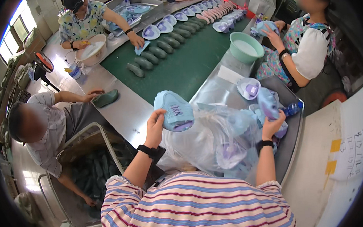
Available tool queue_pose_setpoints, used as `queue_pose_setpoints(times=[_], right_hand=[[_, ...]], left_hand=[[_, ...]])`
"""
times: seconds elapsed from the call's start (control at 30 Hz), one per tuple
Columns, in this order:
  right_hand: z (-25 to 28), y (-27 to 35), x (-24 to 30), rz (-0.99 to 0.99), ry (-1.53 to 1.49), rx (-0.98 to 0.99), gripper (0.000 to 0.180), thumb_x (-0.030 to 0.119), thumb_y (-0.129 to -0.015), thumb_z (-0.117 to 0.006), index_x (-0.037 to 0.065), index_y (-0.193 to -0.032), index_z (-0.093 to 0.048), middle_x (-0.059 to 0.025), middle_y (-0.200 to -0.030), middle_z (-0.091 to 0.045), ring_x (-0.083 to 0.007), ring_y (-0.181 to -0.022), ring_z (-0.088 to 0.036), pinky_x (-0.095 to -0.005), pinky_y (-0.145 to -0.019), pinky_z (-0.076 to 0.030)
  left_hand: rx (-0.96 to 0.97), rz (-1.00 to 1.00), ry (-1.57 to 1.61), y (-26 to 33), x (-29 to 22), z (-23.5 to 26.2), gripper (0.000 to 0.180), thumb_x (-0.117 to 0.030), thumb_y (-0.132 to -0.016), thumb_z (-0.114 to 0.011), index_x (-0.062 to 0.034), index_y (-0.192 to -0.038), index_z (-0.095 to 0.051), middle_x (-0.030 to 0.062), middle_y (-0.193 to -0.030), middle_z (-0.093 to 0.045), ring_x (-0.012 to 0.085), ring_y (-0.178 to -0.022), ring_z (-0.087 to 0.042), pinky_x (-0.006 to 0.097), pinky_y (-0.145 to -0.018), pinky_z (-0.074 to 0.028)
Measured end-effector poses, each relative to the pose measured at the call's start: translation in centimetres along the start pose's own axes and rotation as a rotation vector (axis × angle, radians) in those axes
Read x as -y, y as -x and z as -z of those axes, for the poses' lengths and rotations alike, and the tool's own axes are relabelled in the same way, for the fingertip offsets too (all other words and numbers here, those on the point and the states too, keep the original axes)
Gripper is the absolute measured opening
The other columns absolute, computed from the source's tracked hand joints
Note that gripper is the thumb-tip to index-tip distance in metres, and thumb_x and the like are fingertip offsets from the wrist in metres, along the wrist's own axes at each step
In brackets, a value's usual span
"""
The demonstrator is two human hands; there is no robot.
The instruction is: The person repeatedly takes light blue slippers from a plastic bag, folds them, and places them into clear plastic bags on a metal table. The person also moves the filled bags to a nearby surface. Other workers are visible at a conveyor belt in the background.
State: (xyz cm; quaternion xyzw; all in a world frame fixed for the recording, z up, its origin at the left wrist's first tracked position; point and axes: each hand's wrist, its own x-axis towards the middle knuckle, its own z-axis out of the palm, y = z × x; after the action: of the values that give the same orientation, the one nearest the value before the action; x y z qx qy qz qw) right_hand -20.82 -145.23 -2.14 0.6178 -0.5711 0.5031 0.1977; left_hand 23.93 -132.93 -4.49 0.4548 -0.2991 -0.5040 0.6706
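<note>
My left hand (154, 126) is closed on the edge of a light blue shoe upper (172, 107) with purple lacing, raised above the near end of the green belt. On the right, my right hand (273, 128) grips a second shoe upper (267, 102), blue and purple, over the grey metal tray (294, 126). A crumpled clear plastic bag (187, 148) lies between my arms, with more blue-and-purple uppers (230, 153) in and under it. Another upper (248, 88) sits at the tray's far edge, and a blue-capped bottle (293, 108) lies beside my right hand.
Dark green shoe lasts (157, 52), uppers and pink pieces line the green belt (167, 79). A green basin (245, 54) stands near a co-worker at right. Two co-workers are at left, one seated by a cart (94, 132) of lasts, another beside a pale basin (100, 46).
</note>
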Motion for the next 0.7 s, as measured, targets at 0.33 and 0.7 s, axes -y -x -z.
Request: queue_pose_setpoints(times=[0.33,0.7], right_hand=[[2.9,4.5,-2.2,-0.097,0.139,0.715,0.031,0.010,-0.070,-0.070,0.006,-0.098,-0.058,-0.0137,-0.124,-0.051,-0.0393,-0.126,-0.034,-0.0481,-0.103,-0.031],[3.2,6.2,6.5,-0.130,0.226,0.979,0.031,0.019,-0.071,-0.071,0.009,-0.099,-0.062,-0.0114,-0.109,-0.058,-0.0351,-0.116,-0.042,-0.0556,-0.101,-0.025]], left_hand=[[-0.348,-0.182,0.027,-17.1,-0.6,9.9,0.034,0.000,-0.082,-0.048,-0.0013,-0.116,-0.055,0.0087,-0.116,-0.054,0.0183,-0.108,-0.051,0.030,-0.091,-0.041],[0.326,-0.042,-1.042,-18.1,1.3,6.5,0.081,-0.042,-0.075,-0.072,0.0042,-0.133,-0.038,0.0247,-0.134,-0.045,0.0353,-0.123,-0.045,0.044,-0.102,-0.035]])
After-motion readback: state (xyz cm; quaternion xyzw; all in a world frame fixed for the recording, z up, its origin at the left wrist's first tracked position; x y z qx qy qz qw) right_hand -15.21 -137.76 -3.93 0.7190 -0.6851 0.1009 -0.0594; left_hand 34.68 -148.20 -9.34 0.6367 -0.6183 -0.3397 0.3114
